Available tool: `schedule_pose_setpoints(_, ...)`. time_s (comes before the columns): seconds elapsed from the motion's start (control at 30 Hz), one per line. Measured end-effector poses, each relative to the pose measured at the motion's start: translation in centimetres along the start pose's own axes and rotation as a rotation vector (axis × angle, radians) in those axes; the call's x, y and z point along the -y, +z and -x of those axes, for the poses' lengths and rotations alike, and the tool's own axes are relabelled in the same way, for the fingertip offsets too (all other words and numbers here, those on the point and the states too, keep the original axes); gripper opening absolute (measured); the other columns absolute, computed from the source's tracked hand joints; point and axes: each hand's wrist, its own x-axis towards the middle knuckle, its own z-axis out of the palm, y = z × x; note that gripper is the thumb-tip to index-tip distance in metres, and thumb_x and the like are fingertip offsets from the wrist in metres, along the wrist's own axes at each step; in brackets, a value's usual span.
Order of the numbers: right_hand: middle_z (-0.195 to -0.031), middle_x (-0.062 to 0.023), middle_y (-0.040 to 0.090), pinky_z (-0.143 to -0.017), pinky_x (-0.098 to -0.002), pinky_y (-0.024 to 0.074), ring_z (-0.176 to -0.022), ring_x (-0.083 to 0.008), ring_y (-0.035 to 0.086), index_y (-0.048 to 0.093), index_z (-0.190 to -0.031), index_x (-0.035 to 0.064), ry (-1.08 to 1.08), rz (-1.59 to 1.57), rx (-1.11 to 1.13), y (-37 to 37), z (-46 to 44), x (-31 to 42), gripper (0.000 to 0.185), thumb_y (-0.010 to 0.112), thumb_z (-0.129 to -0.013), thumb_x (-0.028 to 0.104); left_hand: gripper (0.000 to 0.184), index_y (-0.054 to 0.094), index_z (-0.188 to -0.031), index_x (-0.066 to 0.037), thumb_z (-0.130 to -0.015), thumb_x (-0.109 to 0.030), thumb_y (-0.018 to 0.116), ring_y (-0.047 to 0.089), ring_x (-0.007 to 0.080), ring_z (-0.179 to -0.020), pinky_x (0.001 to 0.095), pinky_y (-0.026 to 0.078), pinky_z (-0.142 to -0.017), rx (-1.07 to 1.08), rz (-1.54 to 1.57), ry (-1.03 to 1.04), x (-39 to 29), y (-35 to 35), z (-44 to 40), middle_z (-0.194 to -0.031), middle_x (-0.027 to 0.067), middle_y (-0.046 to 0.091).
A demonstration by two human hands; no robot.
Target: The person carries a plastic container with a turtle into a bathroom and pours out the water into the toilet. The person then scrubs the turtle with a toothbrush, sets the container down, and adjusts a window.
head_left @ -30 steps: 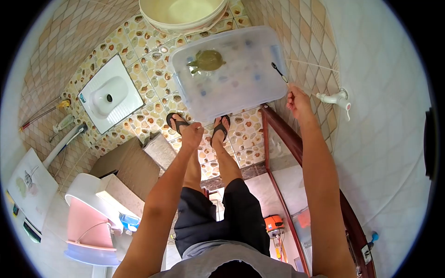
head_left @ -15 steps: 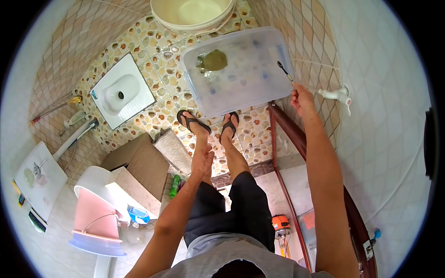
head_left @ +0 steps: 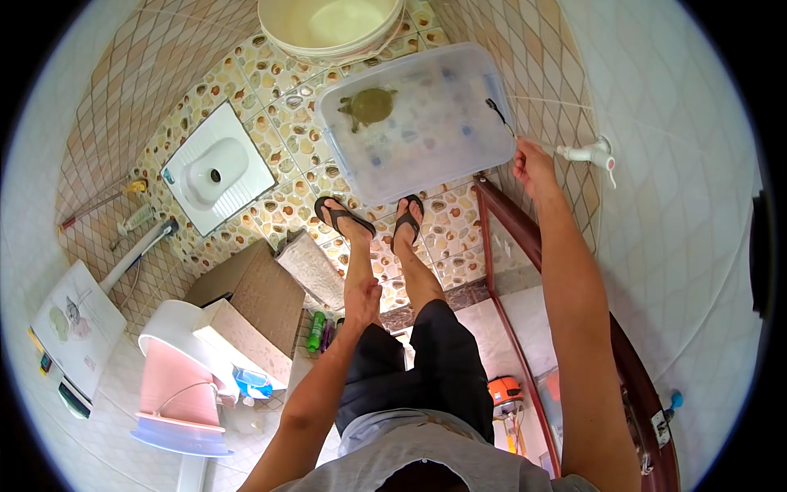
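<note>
My right hand [head_left: 534,168] is closed around the handle end of a thin toothbrush [head_left: 501,115] with a dark head. The brush reaches over the right rim of a translucent plastic tub [head_left: 426,164]. At the tub's left side a greenish-brown turtle [head_left: 370,106] lies in shallow water, legs stretched out, well apart from the brush. My left hand [head_left: 361,302] is near my left knee, holding nothing, with its fingers loosely bent and partly hidden.
A large cream basin [head_left: 332,51] stands behind the tub. A white tap [head_left: 592,154] juts from the right wall. The squat toilet [head_left: 221,174] is set in the floor at left. Boxes [head_left: 262,287], a pink bucket [head_left: 182,381] and a dark red door frame [head_left: 512,209] are near my legs.
The view has shifted slightly. The turtle has spread its legs and moved a little left. My right hand still holds the toothbrush over the tub's rim; my left hand has lowered slightly.
</note>
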Motion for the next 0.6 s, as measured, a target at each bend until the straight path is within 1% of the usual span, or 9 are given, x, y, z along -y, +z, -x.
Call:
schedule_pose_setpoints(0.13,-0.07,0.0032,0.056,-0.05,-0.0244,0.0437,-0.055,-0.0071,0.048,0.062,-0.093,0.0109,0.01,-0.007,-0.013,-0.1,0.0,0.0,0.014,0.063,-0.091,0.025,0.031,0.064,-0.101,0.002,-0.087,-0.025,0.057,0.068,0.0307,-0.08,0.0371,0.052,-0.072,-0.007,0.102,-0.01,-0.1,0.0,0.5,-0.083,0.02,0.068)
schedule_pose_setpoints(0.27,-0.069,0.0026,0.055,-0.049,-0.0252,0.0439,-0.053,-0.0076,0.048,0.062,-0.091,0.0106,0.025,-0.014,-0.038,0.1,0.3,0.4,0.015,0.062,-0.092,0.026,0.031,0.064,-0.103,0.001,-0.088,-0.025,0.057,0.068,0.0295,-0.08,0.0363,0.052,-0.073,0.008,0.104,-0.005,-0.5,-0.3,0.3,-0.085,0.0196,0.069)
schedule_pose_setpoints(0.37,-0.068,0.0024,0.055,-0.049,-0.0255,0.0438,-0.052,-0.0078,0.048,0.062,-0.092,0.0104,0.021,-0.008,-0.051,0.1,0.5,0.6,0.016,0.062,-0.092,0.027,0.031,0.064,-0.104,0.0,-0.088,-0.026,0.058,0.068,0.0288,-0.079,0.0358,0.052,-0.072,0.016,0.109,-0.033,-1.2,-0.3,-0.1,-0.083,0.0187,0.069)
schedule_pose_setpoints(0.43,-0.068,0.0026,0.055,-0.048,-0.0256,0.0435,-0.052,-0.0078,0.048,0.062,-0.092,0.0106,0.013,0.015,-0.039,0.1,0.7,0.7,0.016,0.062,-0.092,0.027,0.031,0.065,-0.105,-0.001,-0.088,-0.026,0.058,0.067,0.0274,-0.078,0.0345,0.051,-0.072,-0.025,0.052,0.006,-1.5,-0.1,-0.4,-0.083,0.0172,0.069)
schedule_pose_setpoints(0.57,-0.069,0.003,0.055,-0.048,-0.0253,0.0432,-0.053,-0.0076,0.048,0.062,-0.092,0.0107,0.022,0.053,-0.044,-0.2,0.7,0.8,0.015,0.062,-0.092,0.026,0.031,0.065,-0.106,-0.002,-0.089,-0.026,0.057,0.067,0.0258,-0.078,0.0334,0.051,-0.072,-0.01,0.078,-0.009,-2.3,0.2,-0.5,-0.083,0.016,0.069)
schedule_pose_setpoints(0.6,-0.069,0.0029,0.055,-0.048,-0.0246,0.043,-0.053,-0.0074,0.048,0.063,-0.094,0.0106,0.024,0.043,-0.026,-0.5,0.6,0.5,0.015,0.062,-0.092,0.025,0.03,0.065,-0.106,-0.002,-0.089,-0.026,0.057,0.067,0.0254,-0.078,0.0335,0.051,-0.072,0.008,0.055,-0.025,-2.6,0.1,-0.4,-0.083,0.0159,0.069)
